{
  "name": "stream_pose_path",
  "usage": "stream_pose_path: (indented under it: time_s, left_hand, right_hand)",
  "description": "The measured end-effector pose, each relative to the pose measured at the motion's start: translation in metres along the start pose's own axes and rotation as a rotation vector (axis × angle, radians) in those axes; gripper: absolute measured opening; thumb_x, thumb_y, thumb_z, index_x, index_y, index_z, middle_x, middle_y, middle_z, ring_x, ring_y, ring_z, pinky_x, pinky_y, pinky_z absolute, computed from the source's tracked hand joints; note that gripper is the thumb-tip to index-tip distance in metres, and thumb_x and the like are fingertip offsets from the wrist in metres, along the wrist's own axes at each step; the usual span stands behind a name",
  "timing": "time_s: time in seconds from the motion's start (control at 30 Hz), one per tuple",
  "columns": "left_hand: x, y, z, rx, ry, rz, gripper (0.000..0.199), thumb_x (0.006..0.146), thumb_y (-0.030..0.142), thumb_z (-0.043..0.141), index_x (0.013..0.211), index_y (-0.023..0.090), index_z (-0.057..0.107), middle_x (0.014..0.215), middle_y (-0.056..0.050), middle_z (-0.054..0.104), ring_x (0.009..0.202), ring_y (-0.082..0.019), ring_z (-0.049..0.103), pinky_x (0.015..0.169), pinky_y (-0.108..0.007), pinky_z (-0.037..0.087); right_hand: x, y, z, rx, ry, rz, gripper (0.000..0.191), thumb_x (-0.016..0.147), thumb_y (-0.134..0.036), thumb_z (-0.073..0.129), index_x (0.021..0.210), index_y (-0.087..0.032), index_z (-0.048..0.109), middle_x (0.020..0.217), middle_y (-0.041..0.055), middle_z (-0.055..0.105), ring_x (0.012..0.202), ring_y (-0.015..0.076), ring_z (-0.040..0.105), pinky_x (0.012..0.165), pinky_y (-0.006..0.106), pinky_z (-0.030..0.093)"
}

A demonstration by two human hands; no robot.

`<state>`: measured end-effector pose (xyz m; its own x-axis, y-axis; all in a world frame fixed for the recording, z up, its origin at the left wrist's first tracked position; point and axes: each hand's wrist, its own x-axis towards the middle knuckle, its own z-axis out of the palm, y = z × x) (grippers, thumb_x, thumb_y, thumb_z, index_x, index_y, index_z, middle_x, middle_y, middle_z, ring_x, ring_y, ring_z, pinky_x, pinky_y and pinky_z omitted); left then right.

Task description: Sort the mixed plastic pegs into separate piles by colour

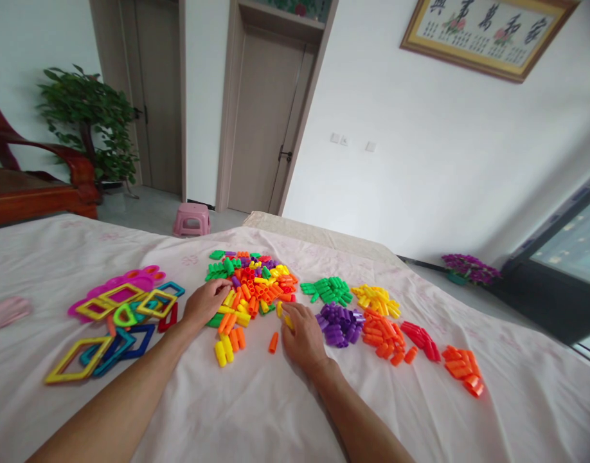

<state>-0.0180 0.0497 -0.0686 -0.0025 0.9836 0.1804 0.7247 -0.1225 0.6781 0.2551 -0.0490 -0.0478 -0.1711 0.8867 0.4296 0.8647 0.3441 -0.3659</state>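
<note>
A mixed pile of plastic tube-shaped building pieces [261, 289] in orange, yellow, green, purple and red lies on the cloth in front of me. My left hand [205, 303] reaches the pile's left side, its fingers curled and pressed together; what they pinch, if anything, is hidden. To the right of the pile, my right hand [305, 337] is closed on a yellow tube piece [288, 322]. Just left of that hand lies a single orange piece [274, 343]. Sorted heaps sit further right: green [331, 290], purple [340, 325], yellow [376, 300], orange [384, 335] and red [421, 341].
Another orange heap [463, 368] lies at the far right. On the left are diamond-shaped frames [78, 360] and a pink tray-like piece [126, 281]. A pale sheet [218, 424] covers the surface. Beyond stand a pink stool [192, 219], a wooden chair [39, 173] and a potted plant [85, 122].
</note>
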Motion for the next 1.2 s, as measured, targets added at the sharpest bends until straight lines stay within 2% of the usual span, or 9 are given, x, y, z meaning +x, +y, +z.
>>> stream_pose_path:
  time_s: [0.1, 0.2, 0.4, 0.57, 0.63, 0.73, 0.87, 1.0, 1.2]
  left_hand:
    - [0.0, 0.001, 0.0, 0.014, -0.001, -0.018, 0.034, 0.093, 0.042, 0.044, 0.109, 0.027, 0.07, 0.116, -0.001, 0.074, 0.1, -0.019, 0.067, 0.077, -0.026, 0.045]
    - [0.0, 0.001, 0.0, 0.026, -0.008, -0.028, 0.035, 0.092, 0.042, 0.044, 0.11, 0.028, 0.07, 0.115, 0.0, 0.074, 0.099, -0.018, 0.068, 0.076, -0.026, 0.045]
    - [0.0, 0.001, -0.002, 0.019, -0.008, -0.001, 0.036, 0.091, 0.044, 0.044, 0.107, 0.027, 0.071, 0.115, -0.001, 0.074, 0.099, -0.018, 0.067, 0.078, -0.024, 0.046]
    - [0.003, -0.005, 0.0, 0.049, -0.024, -0.022, 0.038, 0.09, 0.048, 0.044, 0.108, 0.028, 0.071, 0.113, 0.0, 0.075, 0.096, -0.019, 0.068, 0.076, -0.024, 0.047]
    - [0.005, -0.007, 0.001, 0.064, -0.034, -0.03, 0.04, 0.09, 0.05, 0.044, 0.109, 0.028, 0.071, 0.114, -0.001, 0.075, 0.096, -0.021, 0.069, 0.076, -0.025, 0.047]
    - [0.006, -0.007, 0.0, 0.087, -0.045, -0.043, 0.041, 0.089, 0.049, 0.044, 0.111, 0.028, 0.072, 0.114, -0.002, 0.075, 0.096, -0.023, 0.069, 0.074, -0.028, 0.047]
    - [0.008, -0.007, -0.001, 0.117, -0.059, -0.071, 0.041, 0.089, 0.049, 0.046, 0.113, 0.029, 0.071, 0.109, -0.003, 0.076, 0.093, -0.024, 0.069, 0.072, -0.029, 0.047]
    - [0.011, -0.013, 0.001, 0.107, -0.08, -0.081, 0.04, 0.09, 0.05, 0.045, 0.114, 0.029, 0.07, 0.111, -0.001, 0.075, 0.092, -0.023, 0.068, 0.073, -0.026, 0.046]
    - [0.016, -0.02, 0.006, 0.094, -0.068, -0.096, 0.037, 0.09, 0.05, 0.047, 0.112, 0.032, 0.07, 0.112, 0.0, 0.075, 0.094, -0.023, 0.068, 0.075, -0.027, 0.046]
  right_hand:
    - [0.002, 0.001, 0.0, -0.034, -0.059, -0.009, 0.05, 0.086, -0.013, 0.053, 0.134, -0.022, 0.061, 0.131, 0.0082, 0.066, 0.117, 0.0238, 0.056, 0.102, 0.036, 0.041]
    - [0.003, -0.001, -0.002, -0.024, -0.125, 0.005, 0.04, 0.089, -0.012, 0.049, 0.121, -0.024, 0.068, 0.111, 0.005, 0.073, 0.105, 0.0214, 0.06, 0.093, 0.033, 0.043]
    - [-0.005, -0.002, -0.007, -0.122, -0.009, 0.054, 0.036, 0.085, -0.017, 0.057, 0.118, -0.022, 0.069, 0.117, 0.009, 0.067, 0.106, 0.0232, 0.057, 0.092, 0.033, 0.043]
    - [-0.01, 0.0, -0.015, -0.205, -0.147, 0.108, 0.017, 0.092, -0.024, 0.056, 0.093, -0.024, 0.073, 0.096, 0.0054, 0.066, 0.092, 0.0195, 0.06, 0.077, 0.028, 0.044]
    - [-0.008, 0.003, -0.021, -0.166, -0.166, 0.097, 0.019, 0.094, -0.022, 0.054, 0.095, -0.025, 0.073, 0.097, 0.0041, 0.066, 0.091, 0.0173, 0.062, 0.074, 0.025, 0.044]
    - [0.0, 0.013, -0.035, -0.039, -0.058, 0.065, 0.021, 0.097, -0.025, 0.052, 0.105, -0.026, 0.072, 0.102, 0.0039, 0.066, 0.092, 0.0156, 0.063, 0.077, 0.024, 0.046]
    - [0.016, 0.055, -0.067, 0.08, 0.232, 0.125, 0.023, 0.094, -0.027, 0.054, 0.106, -0.022, 0.073, 0.1, 0.0066, 0.068, 0.097, 0.0187, 0.063, 0.089, 0.03, 0.048]
    - [0.02, 0.125, -0.108, 0.075, 0.456, 0.412, 0.031, 0.088, -0.032, 0.055, 0.109, -0.02, 0.073, 0.104, 0.0076, 0.072, 0.094, 0.0206, 0.065, 0.088, 0.034, 0.05]
    - [0.004, 0.211, -0.159, -0.107, 0.419, 0.771, 0.039, 0.085, -0.031, 0.053, 0.117, -0.019, 0.073, 0.111, 0.0076, 0.075, 0.101, 0.0208, 0.067, 0.086, 0.028, 0.048]
